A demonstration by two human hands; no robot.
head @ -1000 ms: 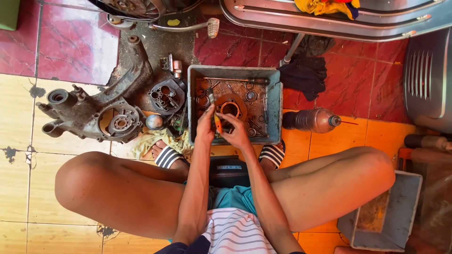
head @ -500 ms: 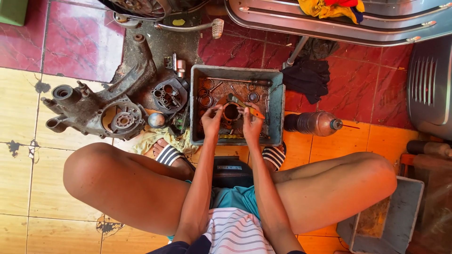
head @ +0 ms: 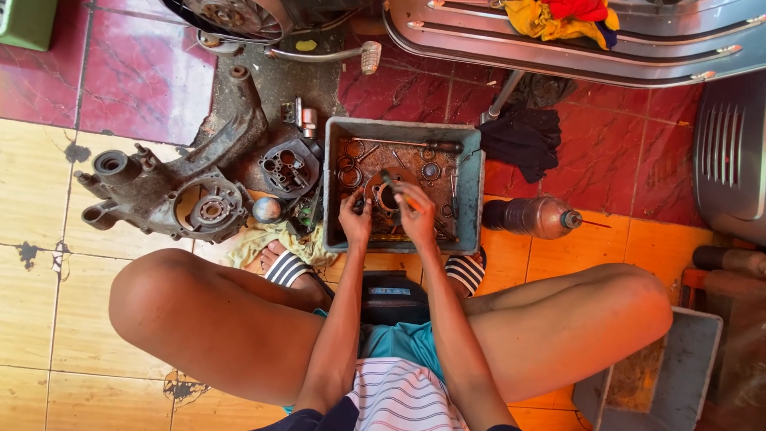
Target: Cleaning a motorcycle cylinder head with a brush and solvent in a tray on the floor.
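Grey tray [head: 471, 199]: one, holding several rusty rings and bolts. Left hand [head: 355, 217] steadies one round part [head: 381, 194] at tray centre. Right hand [head: 415, 214] pinches one orange-handled tool [head: 396, 190], long axis diagonal, tip toward tray's far left. One engine case [head: 171, 199] left of tray; one bottle [head: 533, 217] right; black rag [head: 523, 140] beyond.

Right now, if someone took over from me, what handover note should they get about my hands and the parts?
Left hand: steadies the round metal part in the grey tray.
Right hand: holds an orange-handled tool on that part.
Engine casing and dark bottle lie on the floor on either side of the tray.
Done: part in tray, other small parts around it.
Left: part not yet out of the tray.
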